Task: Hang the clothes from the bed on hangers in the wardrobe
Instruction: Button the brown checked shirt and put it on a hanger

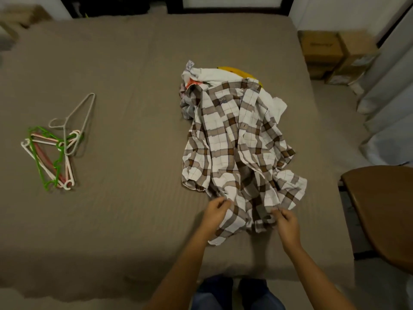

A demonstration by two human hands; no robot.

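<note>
A brown-and-white plaid shirt (239,144) lies spread on top of a small pile of clothes on the bed (134,74). Under it show a white garment (207,73) and a bit of a yellow one (237,71). My left hand (215,212) pinches the shirt's near hem on the left. The same hem is gripped farther right by my right hand (287,222). A heap of plastic hangers (53,153), green, pink, white and grey, rests on the bed at the far left. No wardrobe is in view.
A brown wooden chair seat (384,211) stands right of the bed. Cardboard boxes (335,54) sit on the floor at the back right, with pale curtains (388,104) beside them. My legs show at the bed's near edge.
</note>
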